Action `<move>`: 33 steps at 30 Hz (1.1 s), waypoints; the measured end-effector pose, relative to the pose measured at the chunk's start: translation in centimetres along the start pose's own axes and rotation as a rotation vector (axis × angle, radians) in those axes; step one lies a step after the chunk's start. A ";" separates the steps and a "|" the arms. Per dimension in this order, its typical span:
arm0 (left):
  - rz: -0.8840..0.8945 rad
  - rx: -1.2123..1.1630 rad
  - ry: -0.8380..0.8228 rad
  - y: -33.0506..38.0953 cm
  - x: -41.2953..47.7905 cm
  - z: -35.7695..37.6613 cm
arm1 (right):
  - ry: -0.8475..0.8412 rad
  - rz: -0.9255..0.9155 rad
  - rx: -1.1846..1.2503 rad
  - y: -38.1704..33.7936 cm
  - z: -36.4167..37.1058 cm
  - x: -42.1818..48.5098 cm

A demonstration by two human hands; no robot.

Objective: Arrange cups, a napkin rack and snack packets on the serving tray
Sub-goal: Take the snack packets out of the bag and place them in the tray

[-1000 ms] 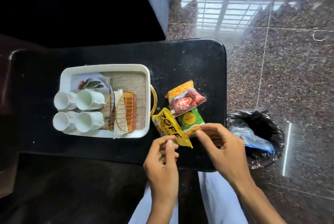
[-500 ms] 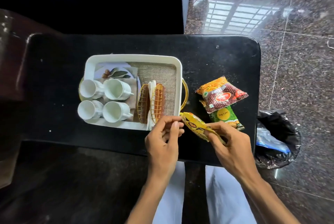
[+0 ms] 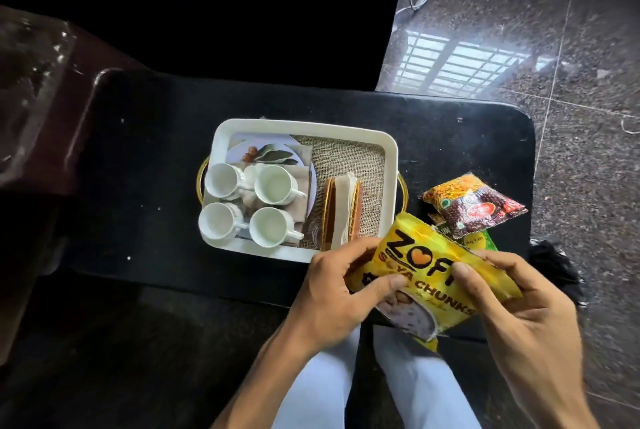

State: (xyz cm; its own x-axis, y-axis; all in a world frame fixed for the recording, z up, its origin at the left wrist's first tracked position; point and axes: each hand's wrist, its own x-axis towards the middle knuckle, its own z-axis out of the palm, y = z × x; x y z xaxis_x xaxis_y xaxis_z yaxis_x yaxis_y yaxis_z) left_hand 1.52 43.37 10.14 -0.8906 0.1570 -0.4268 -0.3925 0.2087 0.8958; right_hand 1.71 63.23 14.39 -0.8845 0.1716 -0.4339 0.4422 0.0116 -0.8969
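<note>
A white serving tray (image 3: pixel 304 125) with gold handles sits on the black table. Several white cups (image 3: pixel 275 184) stand in its left half, and a gold wire napkin rack (image 3: pixel 341 212) with white napkins stands in its right half on a burlap mat. My left hand (image 3: pixel 334 285) and my right hand (image 3: pixel 519 311) both grip a yellow soya chunks packet (image 3: pixel 427 262), held flat just off the tray's near right corner. A red and orange snack packet (image 3: pixel 474 205) lies on the table to the right, with a green packet (image 3: pixel 483 241) partly hidden under it.
The black table (image 3: pixel 450 137) ends at a rounded right edge, beyond which is speckled stone floor (image 3: pixel 588 82). A black bin bag (image 3: pixel 554 266) sits on the floor by the table's right end. My pale trousers (image 3: pixel 415 390) fill the bottom.
The yellow packet has been lifted off the table and turned face up between both hands. The camera has come closer and shifted, so the tray sits more centrally.
</note>
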 end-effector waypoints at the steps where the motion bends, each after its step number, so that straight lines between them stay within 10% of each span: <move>1: -0.006 -0.036 0.035 0.0 -0.1 -0.3 | 0.002 0.002 0.009 0.0 0.4 0.1; 18: 0.019 -0.259 0.715 1.4 2.8 -5.2 | -0.171 -0.084 -0.113 -1.4 10.2 5.9; 33: -0.125 0.051 0.628 -5.5 14.5 -24.8 | -0.073 -0.121 -0.538 1.8 29.7 16.8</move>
State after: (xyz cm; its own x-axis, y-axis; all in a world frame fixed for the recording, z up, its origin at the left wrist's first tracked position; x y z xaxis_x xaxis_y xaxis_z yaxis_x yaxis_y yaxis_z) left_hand -14.94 20.58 2.05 -0.8098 -0.4637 -0.3595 -0.5044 0.2372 0.8303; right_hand -16.76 36.88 2.90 -0.9334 0.0690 -0.3522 0.3332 0.5314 -0.7789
